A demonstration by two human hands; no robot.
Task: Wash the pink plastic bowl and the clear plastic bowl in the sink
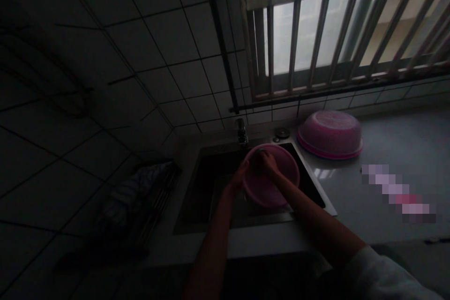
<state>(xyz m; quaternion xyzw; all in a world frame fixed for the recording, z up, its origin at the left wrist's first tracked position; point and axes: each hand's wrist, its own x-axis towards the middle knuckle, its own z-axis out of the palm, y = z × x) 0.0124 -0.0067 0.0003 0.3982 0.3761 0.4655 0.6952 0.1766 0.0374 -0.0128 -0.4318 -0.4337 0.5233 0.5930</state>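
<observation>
A round pink basin (281, 183) is tilted over the sink (207, 183), its inside turned toward me. At the basin's left edge my left hand (241, 176) is closed on the rim. My right hand (266, 161) reaches inside, close to the basin's upper left wall, with its fingers bent. A small dark greyish shape shows at those fingers, too dim to name. Shadow hides most of the fingertips. Just behind the basin stands a metal faucet (241, 132).
On the counter (344, 206) to the right lies an upturned pink basin (330, 133). A round drain strainer (282, 132) rests behind the sink. A blurred-out long item (397, 192) lies farther right. Striped cloth (140, 183) and a dark rack stand at left. Window bars (316, 33) rise behind.
</observation>
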